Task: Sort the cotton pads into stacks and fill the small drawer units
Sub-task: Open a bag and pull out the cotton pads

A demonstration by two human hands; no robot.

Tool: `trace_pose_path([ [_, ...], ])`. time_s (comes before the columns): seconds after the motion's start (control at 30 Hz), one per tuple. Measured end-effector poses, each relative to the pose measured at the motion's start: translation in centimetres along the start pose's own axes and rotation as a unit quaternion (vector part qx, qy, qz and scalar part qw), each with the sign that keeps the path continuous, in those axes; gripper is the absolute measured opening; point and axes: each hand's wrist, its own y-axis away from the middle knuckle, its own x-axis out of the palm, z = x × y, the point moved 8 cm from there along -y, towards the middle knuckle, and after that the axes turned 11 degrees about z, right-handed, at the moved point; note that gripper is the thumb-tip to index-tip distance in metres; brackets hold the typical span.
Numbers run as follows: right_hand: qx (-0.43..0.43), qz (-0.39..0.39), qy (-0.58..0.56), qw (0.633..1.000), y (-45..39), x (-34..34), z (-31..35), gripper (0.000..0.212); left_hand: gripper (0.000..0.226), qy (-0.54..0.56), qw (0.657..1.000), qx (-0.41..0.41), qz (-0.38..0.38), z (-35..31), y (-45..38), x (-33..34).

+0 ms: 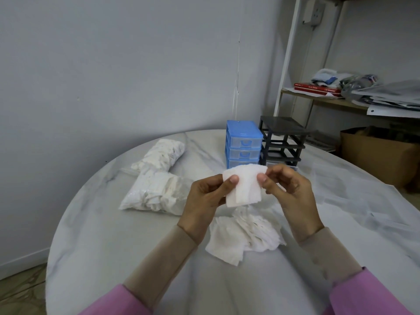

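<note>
Both my hands hold a small stack of white square cotton pads [244,186] up above the table. My left hand [205,198] pinches its left edge with the thumb on top, and my right hand [287,189] pinches its right edge. Below them a loose heap of cotton pads [244,237] lies on the round marble table [113,246]. A blue drawer unit [243,144] with three clear drawers, all closed, stands behind the held pads. Next to it on the right stands a dark grey drawer frame [283,142] whose slots look empty.
Two clear plastic bags stuffed with cotton pads [159,178] lie on the table's left half. A thin clear plastic sheet [363,201] covers the table's right side. Behind stand a shelf with books and clutter [341,89] and a cardboard box [381,153].
</note>
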Motion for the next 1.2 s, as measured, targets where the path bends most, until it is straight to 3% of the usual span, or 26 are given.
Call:
trace_pose_path([
  [0.07,0.005,-0.019,-0.043,0.999,0.0,-0.5,-0.1,0.006,0.031,-0.011,1.000,0.005,-0.009,-0.1,0.0,-0.1],
  [0.27,0.007,-0.041,-0.094,0.995,-0.2,-1.2,0.0,0.024,0.009,-0.041,0.998,0.023,-0.032,-0.7,0.6,-0.2],
  [0.4,0.005,0.030,-0.078,0.996,0.2,0.7,0.1,0.046,0.034,-0.066,0.992,0.056,-0.094,-1.1,0.9,-1.3],
  [0.47,0.015,0.046,-0.091,0.995,0.3,1.5,0.0,0.040,0.046,-0.103,0.987,0.072,-0.101,-1.4,0.9,-1.6],
  [0.53,0.018,0.065,-0.092,0.993,0.5,2.3,0.1,0.020,0.050,-0.125,0.985,0.073,-0.098,-1.5,0.9,-1.6],
  [0.6,0.013,0.075,-0.071,0.995,0.6,2.6,0.1,0.010,0.039,-0.118,0.987,0.068,-0.086,-1.4,0.9,-1.5],
  [0.83,0.035,0.057,-0.084,0.994,0.7,2.4,-0.7,0.016,0.020,-0.040,0.998,0.052,-0.024,-1.2,0.8,-0.1],
  [1.07,0.011,0.080,0.000,0.997,0.6,2.2,-0.1,0.030,0.043,-0.087,0.995,0.045,0.019,-1.3,0.6,0.5],
  [1.2,0.010,0.080,0.009,0.997,0.7,2.3,-0.1,0.031,0.042,-0.085,0.995,0.041,0.040,-1.4,0.8,1.1],
])
